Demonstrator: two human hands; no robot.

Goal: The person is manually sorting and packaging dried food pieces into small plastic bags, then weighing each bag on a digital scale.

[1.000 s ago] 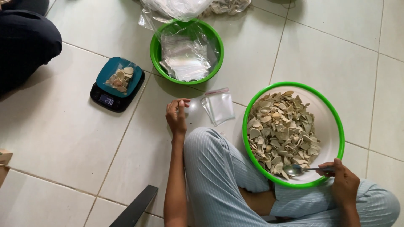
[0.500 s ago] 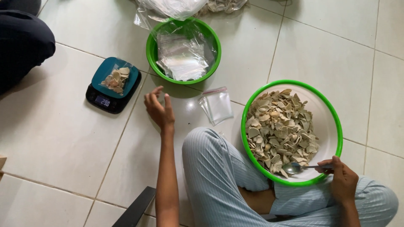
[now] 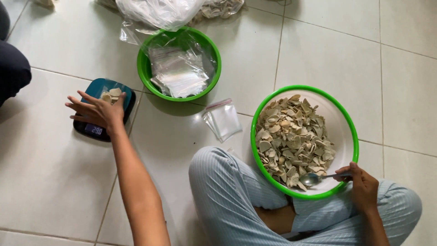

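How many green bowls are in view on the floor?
2. A small green bowl of clear bags sits at top centre, right of the scale; a large green bowl of pale chips is beside the person's knee.

— Where is the camera sitting?
— On the person's head, looking almost straight down at the tiled floor [image 3: 373, 54] from seated height.
— How close?
— Close; the knees are filling the near edge. It's the only view.

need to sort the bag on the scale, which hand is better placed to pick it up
Left. The left hand already rests on the bag of chips on the scale; the right hand holds the spoon at the big bowl.
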